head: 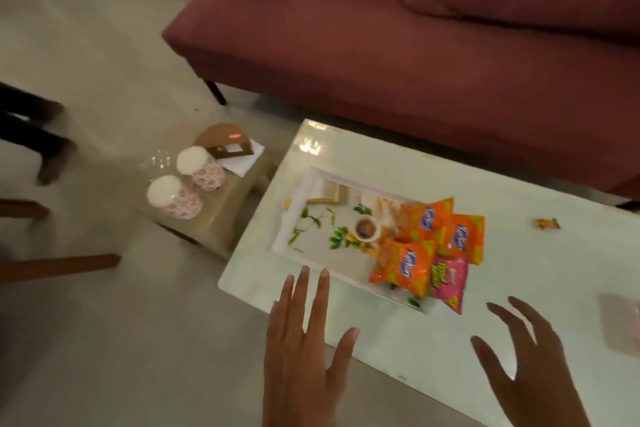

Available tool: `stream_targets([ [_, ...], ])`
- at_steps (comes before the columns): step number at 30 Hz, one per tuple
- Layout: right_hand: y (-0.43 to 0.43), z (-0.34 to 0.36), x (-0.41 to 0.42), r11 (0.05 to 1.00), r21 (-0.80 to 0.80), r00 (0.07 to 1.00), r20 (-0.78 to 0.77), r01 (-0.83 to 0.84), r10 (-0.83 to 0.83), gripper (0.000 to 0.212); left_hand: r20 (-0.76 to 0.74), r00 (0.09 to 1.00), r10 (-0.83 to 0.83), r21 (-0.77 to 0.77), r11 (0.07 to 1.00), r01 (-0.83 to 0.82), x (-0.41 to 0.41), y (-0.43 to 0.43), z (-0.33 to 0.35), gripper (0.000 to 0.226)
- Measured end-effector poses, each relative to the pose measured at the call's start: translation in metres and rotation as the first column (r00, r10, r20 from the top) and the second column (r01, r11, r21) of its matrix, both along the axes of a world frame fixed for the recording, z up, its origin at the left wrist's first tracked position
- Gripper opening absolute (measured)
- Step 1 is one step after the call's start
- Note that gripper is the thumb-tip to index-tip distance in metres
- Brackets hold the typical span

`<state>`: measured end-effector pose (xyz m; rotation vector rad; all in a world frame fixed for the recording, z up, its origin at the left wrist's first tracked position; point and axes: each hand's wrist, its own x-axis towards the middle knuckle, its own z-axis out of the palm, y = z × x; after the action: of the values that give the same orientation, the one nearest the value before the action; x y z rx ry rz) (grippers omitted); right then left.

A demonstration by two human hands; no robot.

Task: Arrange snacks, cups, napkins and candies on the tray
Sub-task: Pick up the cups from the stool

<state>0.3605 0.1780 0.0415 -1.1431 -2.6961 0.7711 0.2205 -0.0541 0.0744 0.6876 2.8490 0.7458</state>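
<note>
A white printed tray (311,239) lies on the pale table (519,253). Three orange snack packets (403,262) and one pink packet (448,282) are heaped at the tray's right end. Two paper cups with red flower print (175,197) stand on a low stool to the left of the table, beside a brown napkin holder (225,142) with white napkins. One wrapped candy (547,224) lies on the table to the right. My left hand (304,343) hovers with fingers straight at the table's near edge. My right hand (526,364) is spread and holds nothing.
A dark red sofa (415,45) runs along the far side of the table. The low stool (221,215) stands on the tiled floor at the left. A person's dark legs and feet (41,135) are at the far left. A blurred pale object (621,322) lies at the right edge.
</note>
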Motion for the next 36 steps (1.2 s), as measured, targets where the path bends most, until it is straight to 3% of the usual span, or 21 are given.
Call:
stream_targets([
  [1,-0.015,0.005,-0.012,0.999,0.008,0.999,0.024,-0.033,0.033,0.074,0.006,1.000,0.019,-0.011,1.000,-0.019,-0.008,-0.013,0.005,0.071],
  [4,-0.060,0.017,-0.052,0.995,0.009,0.990,0.096,-0.102,0.101,0.052,0.060,0.995,0.076,-0.029,0.997,-0.075,-0.036,-0.054,0.021,0.070],
  [7,-0.100,0.027,-0.089,0.980,-0.045,0.974,0.107,-0.195,0.199,0.060,0.084,0.991,0.108,-0.047,0.993,-0.104,-0.060,-0.087,0.033,0.064],
  [14,-0.160,0.037,-0.176,0.893,-0.190,0.911,-0.015,-0.408,0.413,0.049,0.086,0.950,0.299,-0.054,0.954,-0.296,-0.110,-0.136,0.046,0.055],
  [18,-0.171,0.040,-0.226,0.809,-0.166,0.825,-0.070,-0.564,0.561,0.046,0.117,0.903,0.413,-0.015,0.910,-0.414,-0.144,-0.150,0.036,0.048],
  [23,-0.183,0.043,-0.299,0.772,-0.134,0.783,-0.085,-0.621,0.616,0.043,0.183,0.838,0.515,0.039,0.847,-0.530,-0.200,-0.159,0.021,0.049],
  [31,-0.226,0.012,-0.443,0.785,-0.119,0.792,-0.032,-0.609,0.609,0.050,0.202,0.893,0.402,0.097,0.899,-0.427,-0.325,-0.178,-0.022,0.045],
  [36,-0.249,-0.012,-0.517,0.780,-0.093,0.778,0.064,-0.619,0.625,0.076,0.212,0.934,0.289,0.053,0.950,-0.306,-0.404,-0.175,-0.047,0.045],
])
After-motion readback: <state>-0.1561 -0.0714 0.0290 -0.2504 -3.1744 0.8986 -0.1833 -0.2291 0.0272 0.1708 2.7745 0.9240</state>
